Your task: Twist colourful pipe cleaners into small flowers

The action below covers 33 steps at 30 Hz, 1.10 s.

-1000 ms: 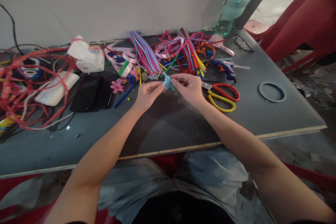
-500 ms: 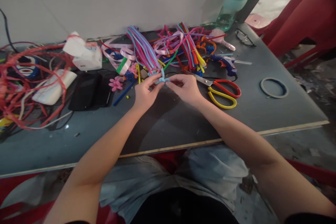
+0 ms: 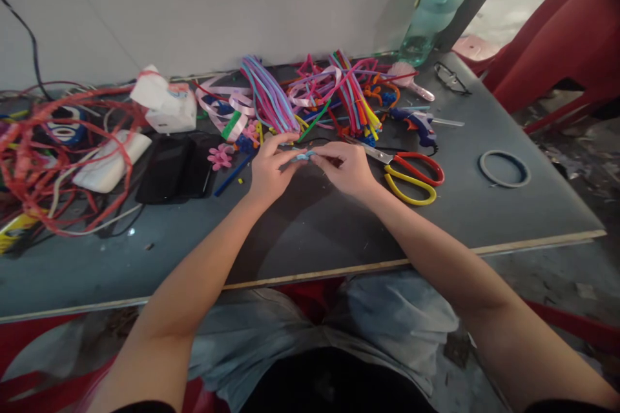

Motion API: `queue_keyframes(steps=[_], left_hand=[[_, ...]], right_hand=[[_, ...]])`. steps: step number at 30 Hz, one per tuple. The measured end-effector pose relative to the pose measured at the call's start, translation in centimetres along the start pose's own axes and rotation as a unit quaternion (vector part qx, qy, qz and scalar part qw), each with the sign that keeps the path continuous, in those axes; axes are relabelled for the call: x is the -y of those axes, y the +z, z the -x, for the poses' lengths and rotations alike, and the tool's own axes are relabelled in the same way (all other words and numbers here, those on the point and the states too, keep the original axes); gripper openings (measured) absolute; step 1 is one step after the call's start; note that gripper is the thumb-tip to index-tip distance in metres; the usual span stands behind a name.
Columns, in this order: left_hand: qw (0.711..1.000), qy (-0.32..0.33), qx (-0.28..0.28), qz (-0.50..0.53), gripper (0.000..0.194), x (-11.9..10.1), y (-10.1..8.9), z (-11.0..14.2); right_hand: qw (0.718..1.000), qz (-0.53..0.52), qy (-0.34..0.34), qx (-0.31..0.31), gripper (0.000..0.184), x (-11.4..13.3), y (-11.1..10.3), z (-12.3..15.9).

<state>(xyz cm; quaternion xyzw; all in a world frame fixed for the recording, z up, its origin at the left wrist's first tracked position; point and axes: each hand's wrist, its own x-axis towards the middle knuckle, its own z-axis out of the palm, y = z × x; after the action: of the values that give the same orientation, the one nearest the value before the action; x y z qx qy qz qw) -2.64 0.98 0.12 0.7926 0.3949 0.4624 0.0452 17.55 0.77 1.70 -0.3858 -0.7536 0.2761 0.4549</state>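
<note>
Between my fingertips is a small light-blue pipe cleaner [image 3: 305, 155], bent into a compact shape whose details I cannot make out. My left hand [image 3: 269, 171] pinches its left side, with the index finger raised above it. On the other side, the thumb and fingers of my right hand [image 3: 345, 168] pinch its right end. Just behind lie a bundle of pink, purple and blue pipe cleaners [image 3: 271, 97] and a second, multicoloured bundle [image 3: 356, 97]. Scissors with red and yellow handles [image 3: 411, 174] rest beside my right hand. A pink pipe-cleaner flower [image 3: 221, 157] lies left of my left hand.
Dark phones [image 3: 167, 171], a white box [image 3: 172, 110] and tangled red ribbon [image 3: 29, 161] occupy the left. To the right are a glue gun [image 3: 419, 126], a roll of tape [image 3: 504, 169], glasses [image 3: 451, 77], a pink brush [image 3: 411, 79] and a green bottle [image 3: 431, 13].
The blue piece has become more compact in view; the upright strand seen earlier no longer shows. My left index finger has lifted slightly. The whole view has shifted a little.
</note>
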Motion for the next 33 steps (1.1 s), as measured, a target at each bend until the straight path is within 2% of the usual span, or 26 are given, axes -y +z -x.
queue_keyframes(steps=[5,9,13,15,18,21,24,28,33], left_hand=[[0.997,-0.033,0.002,0.066,0.039,-0.4,0.5,0.1],[0.996,-0.056,0.006,0.074,0.049,-1.2,0.3,0.0],[0.988,-0.123,0.034,0.092,0.053,-2.5,-0.2,-0.2],[0.981,-0.162,0.043,0.096,0.049,-3.0,-0.3,-0.2],[0.975,-0.204,0.044,0.082,0.039,-3.4,-0.4,-0.2],[0.961,-0.255,0.051,0.09,0.035,-3.4,-0.3,-0.2],[0.942,-0.297,0.046,0.15,0.034,-3.3,-0.2,-0.3],[0.919,-0.298,0.061,0.25,0.034,-3.1,-0.4,-0.7],[0.896,-0.301,0.113,0.306,0.03,-2.7,-0.8,-0.8]], right_hand=[[0.999,0.023,-0.031,-0.024,0.022,0.4,0.0,0.1],[0.997,0.037,-0.06,-0.032,0.024,0.5,0.1,0.2],[0.989,0.111,-0.084,-0.041,0.026,0.3,0.3,0.5],[0.978,0.172,-0.104,-0.046,0.028,0.1,0.5,0.7],[0.947,0.275,-0.161,-0.044,0.03,-0.2,0.5,0.9],[0.924,0.316,-0.213,-0.017,0.034,-0.6,0.1,0.8],[0.944,0.255,-0.21,0.008,0.034,-0.8,-0.6,0.3],[0.983,0.078,-0.165,0.018,0.03,-1.1,-1.5,-0.6],[0.99,-0.059,-0.099,0.077,0.029,-1.1,-1.6,-1.0]])
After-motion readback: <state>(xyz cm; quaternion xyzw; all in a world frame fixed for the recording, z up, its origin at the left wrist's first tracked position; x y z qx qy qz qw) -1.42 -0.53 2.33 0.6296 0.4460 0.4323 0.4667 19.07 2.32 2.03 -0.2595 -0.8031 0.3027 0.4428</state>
